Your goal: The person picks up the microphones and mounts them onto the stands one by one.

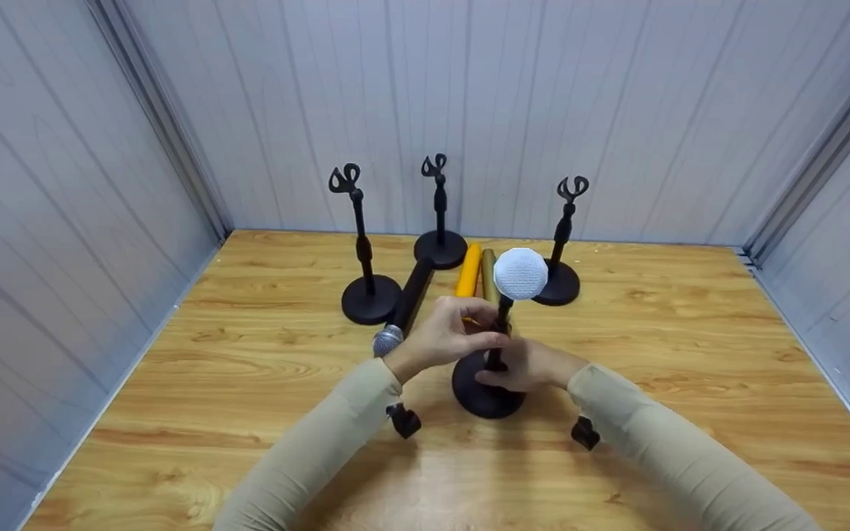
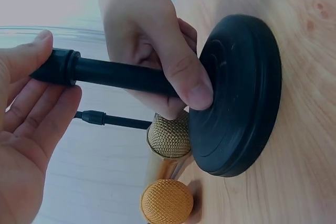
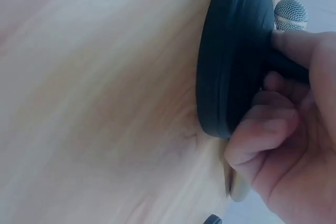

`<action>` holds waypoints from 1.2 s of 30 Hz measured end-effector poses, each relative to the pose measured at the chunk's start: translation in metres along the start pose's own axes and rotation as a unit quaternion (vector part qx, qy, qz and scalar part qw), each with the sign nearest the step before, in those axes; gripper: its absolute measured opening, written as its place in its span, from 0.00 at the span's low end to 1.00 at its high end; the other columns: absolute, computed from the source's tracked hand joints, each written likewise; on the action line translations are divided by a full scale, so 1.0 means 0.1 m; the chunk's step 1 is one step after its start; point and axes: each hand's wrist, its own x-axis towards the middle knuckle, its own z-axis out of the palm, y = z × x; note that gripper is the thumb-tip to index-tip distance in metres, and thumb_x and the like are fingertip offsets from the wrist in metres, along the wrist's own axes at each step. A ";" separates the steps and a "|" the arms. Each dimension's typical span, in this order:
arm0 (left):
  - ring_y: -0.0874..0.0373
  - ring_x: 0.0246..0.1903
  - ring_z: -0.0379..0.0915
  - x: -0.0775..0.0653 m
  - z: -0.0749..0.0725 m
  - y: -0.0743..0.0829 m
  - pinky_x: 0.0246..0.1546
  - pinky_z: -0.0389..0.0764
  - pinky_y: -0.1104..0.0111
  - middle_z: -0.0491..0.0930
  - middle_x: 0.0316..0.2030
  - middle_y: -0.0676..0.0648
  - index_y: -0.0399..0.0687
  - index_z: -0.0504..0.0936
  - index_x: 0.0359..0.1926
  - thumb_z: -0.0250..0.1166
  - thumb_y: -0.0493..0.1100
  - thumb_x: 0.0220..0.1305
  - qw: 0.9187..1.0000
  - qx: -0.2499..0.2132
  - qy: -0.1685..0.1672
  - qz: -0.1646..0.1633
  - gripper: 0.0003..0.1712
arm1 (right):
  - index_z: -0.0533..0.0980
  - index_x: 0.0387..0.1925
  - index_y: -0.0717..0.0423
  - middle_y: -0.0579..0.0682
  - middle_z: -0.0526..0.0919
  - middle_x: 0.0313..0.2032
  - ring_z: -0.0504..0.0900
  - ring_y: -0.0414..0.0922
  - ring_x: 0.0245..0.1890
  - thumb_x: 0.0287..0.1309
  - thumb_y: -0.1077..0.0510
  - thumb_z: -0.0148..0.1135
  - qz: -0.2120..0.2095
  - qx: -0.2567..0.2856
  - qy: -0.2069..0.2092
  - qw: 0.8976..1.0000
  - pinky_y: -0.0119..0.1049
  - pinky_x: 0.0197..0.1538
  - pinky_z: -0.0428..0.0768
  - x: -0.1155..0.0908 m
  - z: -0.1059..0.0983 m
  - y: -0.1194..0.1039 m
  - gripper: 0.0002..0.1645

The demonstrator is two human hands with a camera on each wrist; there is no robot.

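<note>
A black microphone stand (image 1: 485,398) is upright before me, with a white microphone head (image 1: 521,273) at its top. Around the collar on its pole curl the fingers and thumb of my left hand (image 1: 443,333). Lower down, my right hand (image 1: 536,364) grips the same pole just above the round base (image 2: 236,98). In the right wrist view that thumb lies against the base (image 3: 231,61). Whether the base rests fully on the table I cannot tell. The white microphone's body is mostly hidden.
Three more black stands with bare clips stand behind: left (image 1: 370,299), centre (image 1: 440,249) and right (image 1: 559,284). A black microphone with a silver head (image 1: 388,340), a yellow microphone (image 1: 469,271) and a gold one (image 1: 489,269) lie among them. Pale panels (image 1: 469,110) enclose the wooden table.
</note>
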 end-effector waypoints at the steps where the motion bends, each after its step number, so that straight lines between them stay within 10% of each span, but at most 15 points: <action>1: 0.59 0.34 0.79 0.01 0.00 -0.04 0.34 0.83 0.67 0.83 0.34 0.46 0.36 0.83 0.41 0.71 0.36 0.55 1.000 -0.002 -0.005 -0.002 0.12 | 0.61 0.64 0.64 0.62 0.71 0.59 0.74 0.45 0.51 0.62 0.41 0.58 0.004 0.001 -0.002 1.000 0.42 0.58 0.71 0.00 0.00 0.00 0.40; 17: 0.66 0.32 0.80 0.03 -0.07 -0.15 0.32 0.82 0.69 0.84 0.32 0.55 0.46 0.85 0.38 0.74 0.49 0.51 0.997 0.071 -0.004 0.024 0.15 | 0.73 0.37 0.58 0.48 0.74 0.21 0.74 0.44 0.25 0.57 0.47 0.57 0.112 -0.022 0.034 0.993 0.37 0.35 0.73 0.15 0.08 -0.11 0.18; 26: 0.62 0.32 0.79 0.05 -0.09 -0.15 0.34 0.82 0.63 0.83 0.32 0.55 0.46 0.84 0.39 0.71 0.45 0.57 0.998 0.040 -0.044 0.019 0.11 | 0.69 0.41 0.59 0.51 0.74 0.16 0.73 0.46 0.10 0.56 0.47 0.57 0.201 0.097 -0.038 0.974 0.36 0.13 0.73 0.17 0.01 -0.12 0.20; 36: 0.60 0.35 0.80 0.10 -0.15 -0.20 0.39 0.82 0.62 0.84 0.33 0.54 0.47 0.85 0.39 0.72 0.44 0.55 0.996 0.003 -0.087 -0.005 0.11 | 0.71 0.35 0.60 0.54 0.77 0.18 0.77 0.49 0.11 0.57 0.46 0.56 0.209 0.087 -0.078 0.971 0.43 0.18 0.79 0.21 -0.01 -0.09 0.19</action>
